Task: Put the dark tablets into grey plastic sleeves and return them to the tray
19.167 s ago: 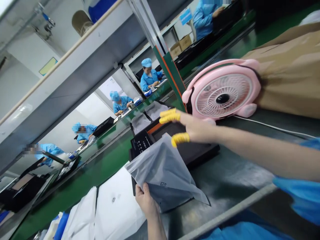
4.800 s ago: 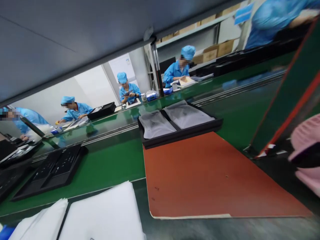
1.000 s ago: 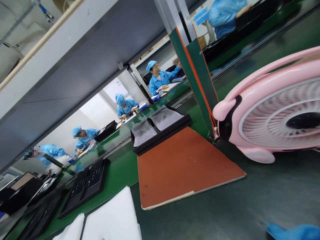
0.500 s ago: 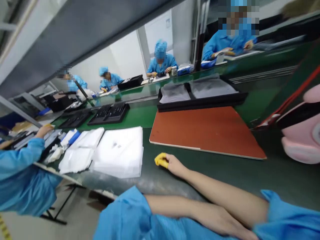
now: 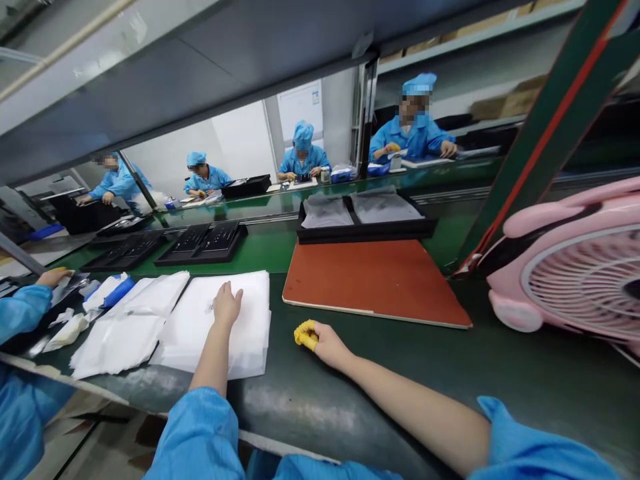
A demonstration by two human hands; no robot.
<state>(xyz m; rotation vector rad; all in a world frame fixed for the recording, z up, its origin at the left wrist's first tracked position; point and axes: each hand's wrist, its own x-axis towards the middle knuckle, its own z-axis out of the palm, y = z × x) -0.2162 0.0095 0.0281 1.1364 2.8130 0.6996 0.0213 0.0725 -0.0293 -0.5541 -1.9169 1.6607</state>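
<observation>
My left hand (image 5: 227, 305) is over a stack of white translucent sheets (image 5: 250, 347), its thumb apart from the fingers and nothing visible in it. Small dark marks or pieces (image 5: 209, 308) lie on the sheets just beside its fingers. Yellow finger covers wrap some fingertips of my right hand (image 5: 320, 341). Those fingers are curled together above the dark green bench (image 5: 320, 407); anything between them is too small or hidden to make out. A reddish-brown board (image 5: 370, 280) lies beyond my right hand, apart from it.
A black tray with grey film (image 5: 367, 230) stands behind the board. More black trays (image 5: 203, 243) sit at the left on the green line. White packets (image 5: 125, 333) lie beside the sheets. A pink fan (image 5: 575, 267) stands right. Co-workers in blue sit opposite; another's sleeve (image 5: 25, 310) is left.
My left arm has swung out from across my lap, and the hand is now over the white sheets. My right hand keeps its curled pose. The view has shifted, showing more of the fan.
</observation>
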